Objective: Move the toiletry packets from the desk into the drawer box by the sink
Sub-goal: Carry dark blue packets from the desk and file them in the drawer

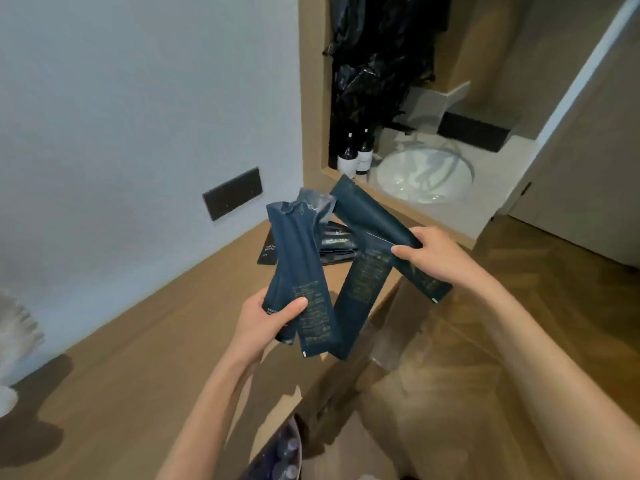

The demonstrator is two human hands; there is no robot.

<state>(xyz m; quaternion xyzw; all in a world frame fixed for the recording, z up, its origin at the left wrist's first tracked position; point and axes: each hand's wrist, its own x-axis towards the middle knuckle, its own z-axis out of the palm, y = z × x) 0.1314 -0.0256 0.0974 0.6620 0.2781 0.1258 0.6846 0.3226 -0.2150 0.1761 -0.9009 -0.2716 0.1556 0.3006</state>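
Note:
My left hand (268,315) grips the lower ends of two long dark blue toiletry packets (298,265) that stand upright above the desk. My right hand (431,254) holds two more dark blue packets (367,220), one slanting up to the left and one hanging down. Further dark packets (334,245) lie on the far end of the wooden desk (156,341), partly hidden behind the held ones. The drawer box is not in sight.
A white round sink (424,176) sits in a pale counter beyond the desk's end, with two dark bottles (355,154) in a wooden niche beside it. A black switch plate (232,194) is on the wall. Herringbone wood floor lies at right.

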